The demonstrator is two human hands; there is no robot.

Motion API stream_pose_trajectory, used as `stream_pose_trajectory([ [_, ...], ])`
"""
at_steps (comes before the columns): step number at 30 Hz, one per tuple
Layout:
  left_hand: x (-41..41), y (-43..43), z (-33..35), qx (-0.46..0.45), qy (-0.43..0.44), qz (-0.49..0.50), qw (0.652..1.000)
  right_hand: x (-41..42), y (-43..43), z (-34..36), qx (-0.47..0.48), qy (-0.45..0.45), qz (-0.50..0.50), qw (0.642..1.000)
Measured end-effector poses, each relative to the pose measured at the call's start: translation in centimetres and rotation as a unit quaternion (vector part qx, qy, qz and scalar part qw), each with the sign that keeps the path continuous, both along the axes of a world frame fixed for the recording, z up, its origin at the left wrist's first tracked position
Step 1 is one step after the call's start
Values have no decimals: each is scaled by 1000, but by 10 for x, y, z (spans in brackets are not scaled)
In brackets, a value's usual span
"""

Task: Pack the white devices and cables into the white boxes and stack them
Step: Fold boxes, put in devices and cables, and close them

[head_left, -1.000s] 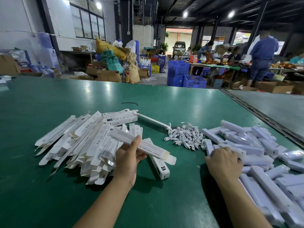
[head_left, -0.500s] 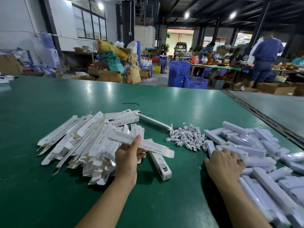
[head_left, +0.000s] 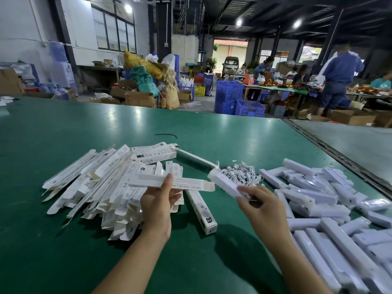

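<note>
My left hand (head_left: 158,205) grips a long white box (head_left: 169,183) held level above the green table, its open flap end pointing right. My right hand (head_left: 262,205) pinches a white bar-shaped device (head_left: 226,184), whose far end points up and left near the box's open end. A pile of flat white boxes (head_left: 101,183) lies under and left of my left hand. One assembled box (head_left: 201,211) lies between my hands. White coiled cables (head_left: 241,174) sit in a heap behind the device. Several white devices (head_left: 331,217) are piled on the right.
The green table (head_left: 84,128) stretches far ahead, with a thin black tie (head_left: 166,135) on it. A metal seam (head_left: 331,149) divides it from a second table on the right. Beyond are blue crates (head_left: 237,100), cardboard boxes and people working at far tables.
My right hand has lifted a device out of the right-hand pile and brought it left toward the box's open end. My left hand has kept hold of the box.
</note>
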State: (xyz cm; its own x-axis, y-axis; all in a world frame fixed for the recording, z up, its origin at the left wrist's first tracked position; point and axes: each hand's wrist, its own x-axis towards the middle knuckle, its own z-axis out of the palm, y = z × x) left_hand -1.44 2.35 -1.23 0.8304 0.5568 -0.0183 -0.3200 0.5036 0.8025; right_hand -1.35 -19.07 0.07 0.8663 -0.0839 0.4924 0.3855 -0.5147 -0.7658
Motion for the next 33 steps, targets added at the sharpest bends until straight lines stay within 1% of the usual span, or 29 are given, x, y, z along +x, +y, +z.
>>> stream_pose_trajectory([
  [2,1,2,1,-13,5,10,1000,-5,12,-2,44,11,34,998],
  [4,1,4,1,-24,7,19,1000,-7,17,-2,68,19,52,996],
  [8,3,5,2,-44,15,32,998,-6,17,-3,109,35,41,993],
  [10,3,6,3,-52,16,32,998,-5,15,-2,129,54,55,989],
  [15,-1,6,5,-41,-4,21,999,-5,13,0,152,102,129,975],
  [20,-3,5,7,-37,-18,-2,999,-2,9,-1,184,115,152,964],
  [24,-4,5,7,-37,-20,-35,999,0,7,-4,222,151,183,946],
  [25,-5,6,7,-39,-20,-45,998,1,6,-5,239,167,189,938],
  [27,-5,7,7,-42,-19,-59,997,4,7,-6,303,195,194,912],
  [30,-5,7,6,-41,-19,-74,996,7,9,-7,421,221,188,859],
  [33,-5,2,6,-48,-26,-83,995,8,11,-8,511,236,169,809],
])
